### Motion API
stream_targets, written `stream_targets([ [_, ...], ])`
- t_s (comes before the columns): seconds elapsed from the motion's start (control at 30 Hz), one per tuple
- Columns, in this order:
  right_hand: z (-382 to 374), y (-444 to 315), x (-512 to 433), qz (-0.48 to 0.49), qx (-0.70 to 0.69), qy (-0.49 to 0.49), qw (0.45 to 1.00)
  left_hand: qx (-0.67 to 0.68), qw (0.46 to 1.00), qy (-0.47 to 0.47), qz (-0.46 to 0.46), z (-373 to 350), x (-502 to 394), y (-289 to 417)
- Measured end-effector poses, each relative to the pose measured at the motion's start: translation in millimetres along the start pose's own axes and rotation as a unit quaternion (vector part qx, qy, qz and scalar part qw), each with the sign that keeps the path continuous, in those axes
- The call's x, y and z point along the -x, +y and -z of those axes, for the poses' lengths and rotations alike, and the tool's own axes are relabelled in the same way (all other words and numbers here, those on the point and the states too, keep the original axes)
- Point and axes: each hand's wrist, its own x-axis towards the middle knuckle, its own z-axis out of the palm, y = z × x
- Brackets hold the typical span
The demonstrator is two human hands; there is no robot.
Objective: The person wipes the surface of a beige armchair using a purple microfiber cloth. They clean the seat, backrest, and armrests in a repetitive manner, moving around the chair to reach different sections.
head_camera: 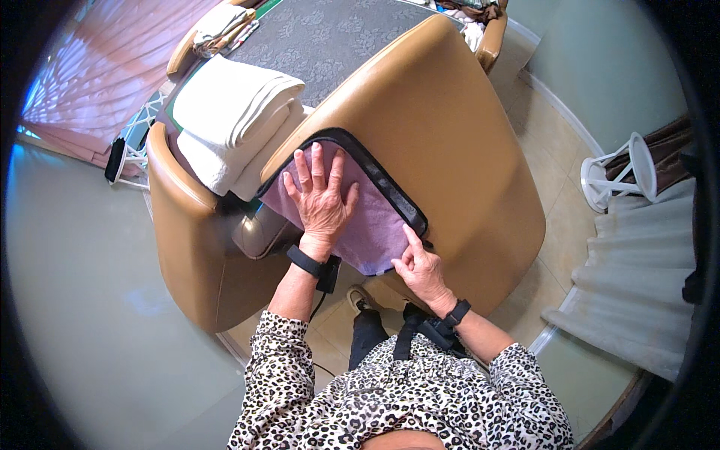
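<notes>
A purple cloth (368,225) with a black border lies over the near edge of a tan upholstered chair back (444,129). My left hand (322,197) rests flat on the cloth with its fingers spread. At the cloth's lower right corner is my right hand (421,267), its index finger extended along the black border and its thumb at the purple edge; whether it pinches the cloth cannot be told. Just left of the cloth, thick folded white towels (225,107) are stacked.
A dark patterned tabletop (337,39) lies beyond the chair back, with folded cloths (222,25) at its far left. A second tan chair (185,242) stands at left. At right are a white stool (621,174) lying on its side and a pale curtain (635,270).
</notes>
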Motion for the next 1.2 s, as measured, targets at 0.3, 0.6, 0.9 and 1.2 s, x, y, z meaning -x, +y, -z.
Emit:
stream_targets([
  [0.3,-13,40,0,-0.046,0.086,0.107,0.989,0.034,0.998,-0.031,-0.034,15,-10,33],
  [0.6,18,39,-99,0.084,0.176,0.311,0.93,0.164,0.982,-0.085,-0.036,2,-52,67],
  [0.9,-7,42,-76,0.136,0.182,0.27,0.936,0.069,0.989,-0.012,-0.133,17,-11,46],
  [1.2,-42,86,-12,0.072,0.222,0.223,0.946,0.098,0.971,-0.154,-0.153,-22,73,61],
])
